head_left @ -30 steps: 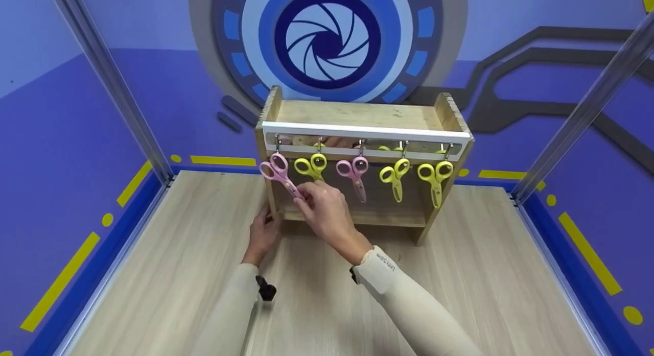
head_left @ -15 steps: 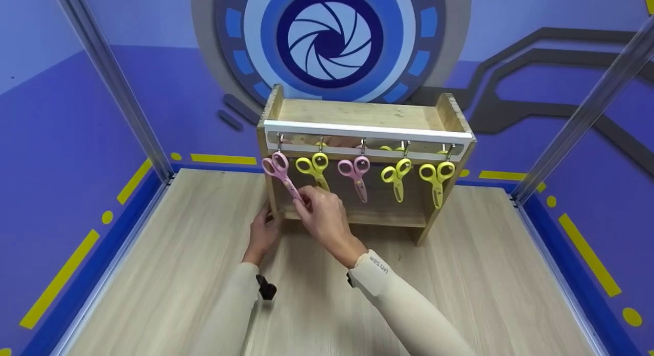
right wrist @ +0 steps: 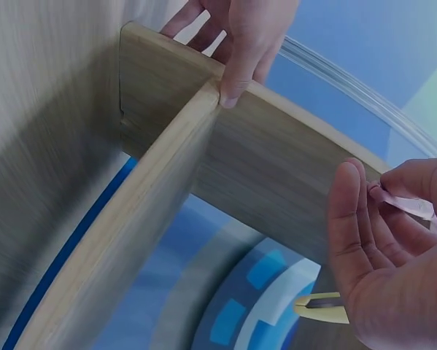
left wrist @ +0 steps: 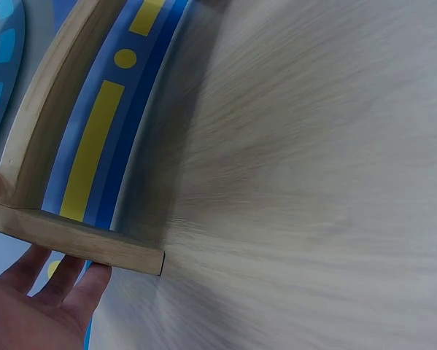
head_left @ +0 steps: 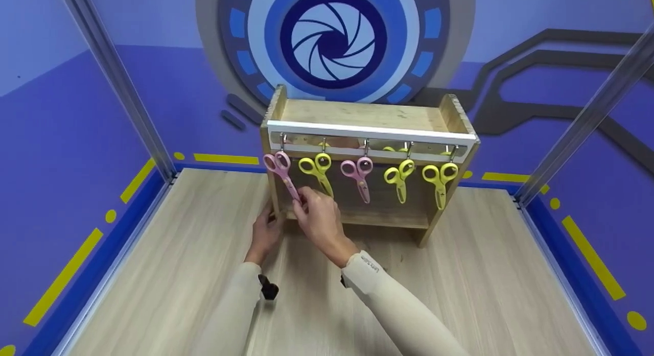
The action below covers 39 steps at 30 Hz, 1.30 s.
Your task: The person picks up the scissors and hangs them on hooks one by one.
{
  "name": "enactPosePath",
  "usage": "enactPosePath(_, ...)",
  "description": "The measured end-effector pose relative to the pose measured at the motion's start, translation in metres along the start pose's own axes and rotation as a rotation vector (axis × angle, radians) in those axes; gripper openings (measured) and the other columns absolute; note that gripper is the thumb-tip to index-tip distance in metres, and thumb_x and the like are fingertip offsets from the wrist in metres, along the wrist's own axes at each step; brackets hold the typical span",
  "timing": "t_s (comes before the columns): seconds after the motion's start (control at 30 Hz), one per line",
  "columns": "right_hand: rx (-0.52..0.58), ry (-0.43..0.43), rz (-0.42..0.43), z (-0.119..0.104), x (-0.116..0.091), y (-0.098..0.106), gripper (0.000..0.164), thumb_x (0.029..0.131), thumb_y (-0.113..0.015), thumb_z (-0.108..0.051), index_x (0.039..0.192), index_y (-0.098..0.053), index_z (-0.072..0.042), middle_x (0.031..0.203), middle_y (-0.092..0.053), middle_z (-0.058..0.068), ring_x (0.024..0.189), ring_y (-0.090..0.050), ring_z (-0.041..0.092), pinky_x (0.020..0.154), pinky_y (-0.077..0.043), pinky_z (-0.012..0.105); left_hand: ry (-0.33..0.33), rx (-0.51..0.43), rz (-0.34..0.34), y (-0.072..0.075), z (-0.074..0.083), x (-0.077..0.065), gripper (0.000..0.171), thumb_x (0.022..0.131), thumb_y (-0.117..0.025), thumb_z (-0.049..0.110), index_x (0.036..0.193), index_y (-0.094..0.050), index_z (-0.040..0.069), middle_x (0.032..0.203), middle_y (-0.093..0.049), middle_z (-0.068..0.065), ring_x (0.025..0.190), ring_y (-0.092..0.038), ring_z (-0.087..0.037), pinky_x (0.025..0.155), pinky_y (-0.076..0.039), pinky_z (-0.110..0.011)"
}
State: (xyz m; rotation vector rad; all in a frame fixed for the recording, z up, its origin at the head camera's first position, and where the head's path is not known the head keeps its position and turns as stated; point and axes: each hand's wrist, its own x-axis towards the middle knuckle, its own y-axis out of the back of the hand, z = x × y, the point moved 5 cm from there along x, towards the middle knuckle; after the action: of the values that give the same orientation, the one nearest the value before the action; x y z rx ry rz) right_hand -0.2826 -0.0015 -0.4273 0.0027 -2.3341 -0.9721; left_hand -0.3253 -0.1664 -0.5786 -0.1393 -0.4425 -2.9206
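Note:
Pink scissors [head_left: 288, 182] hang by a finger loop from the leftmost hook of a wooden rack [head_left: 352, 112]. My right hand [head_left: 322, 218] pinches their blade tip between thumb and fingers; the right wrist view shows the pink tip [right wrist: 406, 204] there. Low on the rack's left side panel [right wrist: 276, 142], my left hand [head_left: 265, 236] grips the board, thumb inside by the lower shelf and fingers outside. Beside the right hand hang yellow scissors [head_left: 323, 173]. Further right are pink scissors [head_left: 361, 182] and two yellow pairs, one in the middle right [head_left: 401, 183] and one at the end [head_left: 440, 188].
A white rail [head_left: 373, 130] with metal hooks runs across the rack's front. The rack stands on a light wood-grain table [head_left: 490, 274]. Blue patterned walls [head_left: 153, 95] and metal corner posts enclose it.
My right hand has shifted slightly left and down relative to the rack, still pinching the pink scissors, which hang a little straighter. The left hand stays on the side panel.

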Motion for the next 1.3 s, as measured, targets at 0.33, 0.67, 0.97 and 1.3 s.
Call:
enactPosePath(0.33,-0.016,-0.011,-0.013,0.005,0.005,-0.011,0.009,0.098,-0.069,-0.013,0.104,-0.071,-0.008,0.090,-0.072,0.004,0.073,-0.066,0.014,0.062,-0.058,0.029,0.011,0.019,0.019,0.000,0.000,0.001,0.054,0.105,-0.059,0.022,0.156,-0.045,0.010,0.151,-0.051,-0.019,0.133,-0.055,-0.037,0.106,-0.049,-0.051)
enactPosePath(0.67,0.012,-0.042,-0.039,0.007,0.009,-0.016,0.012,0.099,-0.068,-0.013,0.109,-0.071,-0.007,0.094,-0.074,0.005,0.076,-0.068,0.015,0.065,-0.059,0.031,-0.023,0.013,0.012,0.000,0.001,0.001,0.055,0.106,-0.058,0.021,0.157,-0.043,0.012,0.152,-0.050,-0.019,0.134,-0.054,-0.037,0.107,-0.048,-0.052)
enactPosePath(0.97,-0.006,-0.019,-0.016,0.007,0.009,-0.017,0.014,0.097,-0.069,-0.011,0.110,-0.072,-0.006,0.096,-0.076,0.006,0.080,-0.071,0.015,0.068,-0.060,0.032,-0.006,0.024,0.012,0.000,0.001,0.001,0.056,0.106,-0.058,0.022,0.159,-0.041,0.015,0.152,-0.051,-0.017,0.134,-0.054,-0.036,0.108,-0.047,-0.051)
enactPosePath(1.3,0.002,0.006,0.010,0.009,0.007,-0.014,0.013,0.097,-0.070,-0.011,0.109,-0.072,-0.007,0.095,-0.076,0.004,0.077,-0.071,0.014,0.066,-0.059,0.032,-0.015,0.026,0.019,0.000,0.001,0.001,0.054,0.106,-0.058,0.026,0.157,-0.043,0.019,0.150,-0.053,-0.017,0.131,-0.057,-0.037,0.105,-0.049,-0.052)
